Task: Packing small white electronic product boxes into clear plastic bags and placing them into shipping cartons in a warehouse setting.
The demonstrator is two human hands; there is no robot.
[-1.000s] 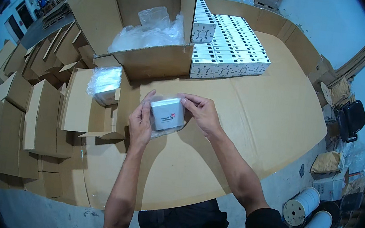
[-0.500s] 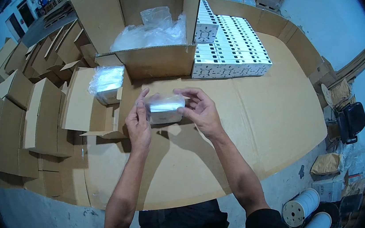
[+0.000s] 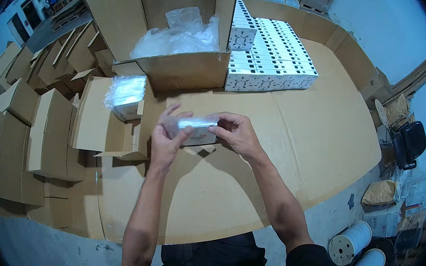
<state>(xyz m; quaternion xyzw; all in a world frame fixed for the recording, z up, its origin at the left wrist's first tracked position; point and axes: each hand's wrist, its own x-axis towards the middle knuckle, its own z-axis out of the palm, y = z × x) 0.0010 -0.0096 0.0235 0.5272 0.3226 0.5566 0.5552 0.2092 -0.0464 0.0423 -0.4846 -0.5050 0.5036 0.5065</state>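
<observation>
Both my hands hold a small white box [image 3: 196, 131] wrapped in clear plastic film, just above the cardboard-covered table [image 3: 295, 141]. My left hand [image 3: 166, 138] grips its left end with the fingers spread over the film. My right hand [image 3: 236, 133] pinches the right end. The film on top of the box catches the light. To the left, a small open carton [image 3: 92, 120] holds other film-wrapped boxes [image 3: 125, 94].
A large open carton [image 3: 178, 67] with crumpled clear plastic bags stands behind my hands. Rows of white boxes [image 3: 272, 61] are stacked at the back right. Folded cartons [image 3: 16, 128] fill the left side. Spools of white tape [image 3: 352, 243] lie on the floor at the lower right.
The box has been turned in my hands from showing its broad printed face to showing its narrow film-covered edge. Both hands have stayed in about the same place.
</observation>
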